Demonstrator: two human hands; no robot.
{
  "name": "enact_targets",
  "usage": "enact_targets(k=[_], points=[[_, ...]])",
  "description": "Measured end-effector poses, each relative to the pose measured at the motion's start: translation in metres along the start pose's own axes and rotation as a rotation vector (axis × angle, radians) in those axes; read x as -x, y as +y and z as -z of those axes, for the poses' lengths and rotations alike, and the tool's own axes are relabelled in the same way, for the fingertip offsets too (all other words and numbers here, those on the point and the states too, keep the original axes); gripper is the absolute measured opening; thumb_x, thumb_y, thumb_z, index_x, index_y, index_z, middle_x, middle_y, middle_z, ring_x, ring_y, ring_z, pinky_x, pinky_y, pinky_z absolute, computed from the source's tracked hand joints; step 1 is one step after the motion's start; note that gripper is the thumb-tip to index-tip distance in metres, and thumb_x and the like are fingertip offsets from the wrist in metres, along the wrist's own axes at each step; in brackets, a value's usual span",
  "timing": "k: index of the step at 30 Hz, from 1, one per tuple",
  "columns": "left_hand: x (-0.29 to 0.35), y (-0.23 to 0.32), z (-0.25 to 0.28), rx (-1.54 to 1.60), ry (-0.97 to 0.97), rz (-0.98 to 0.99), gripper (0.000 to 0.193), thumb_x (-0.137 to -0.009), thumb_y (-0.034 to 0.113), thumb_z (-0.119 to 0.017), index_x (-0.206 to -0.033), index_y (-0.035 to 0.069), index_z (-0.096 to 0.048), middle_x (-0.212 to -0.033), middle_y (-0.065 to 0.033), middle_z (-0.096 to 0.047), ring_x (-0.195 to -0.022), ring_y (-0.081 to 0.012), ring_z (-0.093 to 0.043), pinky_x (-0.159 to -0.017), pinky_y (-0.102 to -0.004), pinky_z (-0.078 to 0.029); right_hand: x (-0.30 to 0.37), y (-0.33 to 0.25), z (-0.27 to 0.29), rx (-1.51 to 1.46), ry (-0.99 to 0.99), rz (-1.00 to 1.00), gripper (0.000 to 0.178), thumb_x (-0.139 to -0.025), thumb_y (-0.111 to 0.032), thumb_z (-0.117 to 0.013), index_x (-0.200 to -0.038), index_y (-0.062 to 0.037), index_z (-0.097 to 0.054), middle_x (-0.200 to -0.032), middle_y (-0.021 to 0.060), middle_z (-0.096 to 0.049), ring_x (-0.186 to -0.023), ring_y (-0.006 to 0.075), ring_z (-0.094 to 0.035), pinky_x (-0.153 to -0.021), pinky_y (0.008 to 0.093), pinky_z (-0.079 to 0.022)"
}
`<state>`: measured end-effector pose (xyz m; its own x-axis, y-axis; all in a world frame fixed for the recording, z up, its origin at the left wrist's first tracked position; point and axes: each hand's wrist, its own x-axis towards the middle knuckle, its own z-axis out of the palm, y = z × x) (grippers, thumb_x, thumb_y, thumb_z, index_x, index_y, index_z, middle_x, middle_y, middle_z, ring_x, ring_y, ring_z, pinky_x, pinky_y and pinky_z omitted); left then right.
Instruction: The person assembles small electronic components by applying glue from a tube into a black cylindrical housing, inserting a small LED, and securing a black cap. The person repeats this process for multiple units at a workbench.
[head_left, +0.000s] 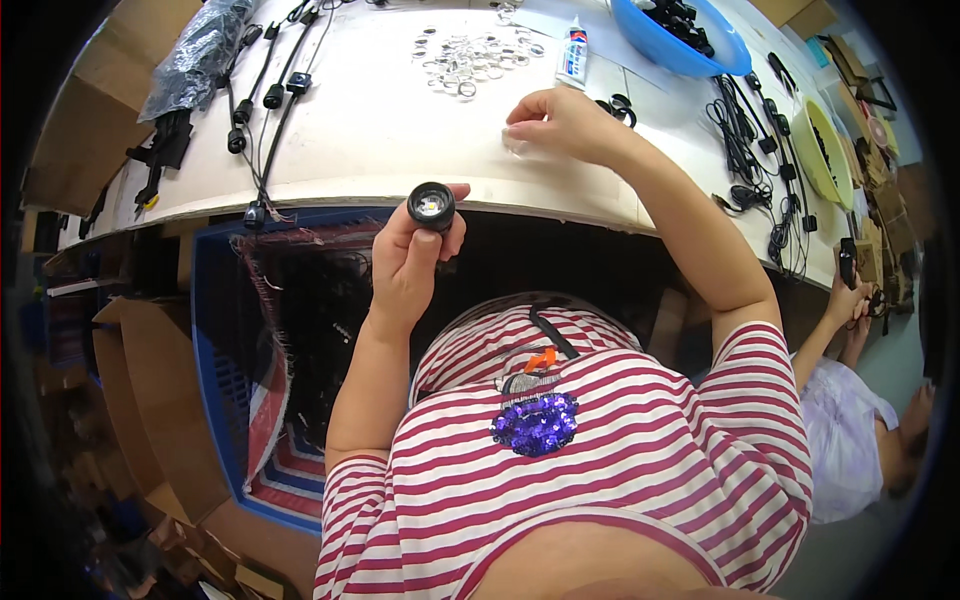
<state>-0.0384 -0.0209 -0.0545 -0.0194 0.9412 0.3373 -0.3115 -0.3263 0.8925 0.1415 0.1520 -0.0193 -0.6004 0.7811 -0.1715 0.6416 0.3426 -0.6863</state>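
Observation:
My left hand (408, 262) holds a small black round lamp head (431, 206) upright at the table's near edge, its pale lens facing up. My right hand (560, 124) rests on the white table (380, 130), fingertips pinched on a small clear round lens (516, 147). A scatter of several clear round lenses (470, 55) lies farther back on the table. A white glue tube (573, 52) lies just beyond my right hand.
Black cables with plugs (268, 90) lie at the left, more black cables (750, 140) at the right. A blue bowl of black parts (680, 35) and a yellow-green bowl (822, 150) stand at the back right. A blue crate (225, 340) sits under the table. Another person's hand (848, 298) works at the right.

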Motion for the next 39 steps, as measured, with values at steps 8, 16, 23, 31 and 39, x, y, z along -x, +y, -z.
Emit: enact_targets(k=[8,16,23,31,39], points=[[-0.004,-0.017,-0.006,0.063,0.014,0.105,0.050,-0.085,0.038,-0.054,-0.112,-0.004,-0.050,-0.065,0.0006,-0.044,-0.059,-0.0075,-0.037,-0.055,-0.0209,-0.031,0.024,-0.004,-0.022,0.223,0.255,0.164,0.029,-0.076,-0.032,-0.064,-0.093,-0.0089,-0.065,-0.086,0.0038,-0.060,-0.077,0.0199,-0.057,-0.071,0.0315,-0.045],[-0.003,-0.025,-0.013,-0.031,0.007,0.189,0.037,-0.085,0.032,-0.058,-0.102,-0.001,-0.057,-0.067,0.0006,-0.048,-0.058,-0.0073,-0.037,-0.053,-0.0205,-0.029,0.059,-0.038,-0.007,-0.196,0.159,0.360,0.020,-0.074,-0.016,-0.069,-0.092,-0.0075,-0.068,-0.075,0.0001,-0.058,-0.060,0.0067,-0.043,-0.052,0.0205,-0.034],[-0.005,-0.030,-0.025,-0.032,-0.019,0.178,0.031,-0.084,0.031,-0.060,-0.094,0.002,-0.058,-0.068,0.0004,-0.050,-0.060,-0.0072,-0.040,-0.054,-0.0206,-0.031,0.077,-0.044,-0.005,-0.247,0.034,0.461,0.023,-0.073,-0.007,-0.070,-0.096,-0.0062,-0.067,-0.084,0.0024,-0.059,-0.070,0.0070,-0.055,-0.059,0.0189,-0.042],[-0.004,-0.029,-0.034,-0.151,-0.019,0.234,0.021,-0.083,0.024,-0.057,-0.088,0.003,-0.056,-0.067,0.0003,-0.050,-0.060,-0.0065,-0.041,-0.055,-0.0202,-0.032,0.089,-0.038,-0.003,-0.174,0.018,0.408,0.033,-0.074,-0.008,-0.069,-0.106,-0.0088,-0.064,-0.087,0.0019,-0.059,-0.068,0.0058,-0.050,-0.054,0.0187,-0.039],[-0.004,-0.029,-0.028,-0.037,-0.005,0.231,0.035,-0.083,0.028,-0.061,-0.102,-0.001,-0.058,-0.063,0.0007,-0.047,-0.057,-0.0065,-0.037,-0.053,-0.0199,-0.027,0.079,0.052,0.044,0.343,0.572,0.060,0.037,-0.074,-0.026,-0.068,-0.106,-0.0105,-0.060,-0.095,0.0069,-0.060,-0.077,0.0231,-0.059,-0.069,0.0327,-0.047]])
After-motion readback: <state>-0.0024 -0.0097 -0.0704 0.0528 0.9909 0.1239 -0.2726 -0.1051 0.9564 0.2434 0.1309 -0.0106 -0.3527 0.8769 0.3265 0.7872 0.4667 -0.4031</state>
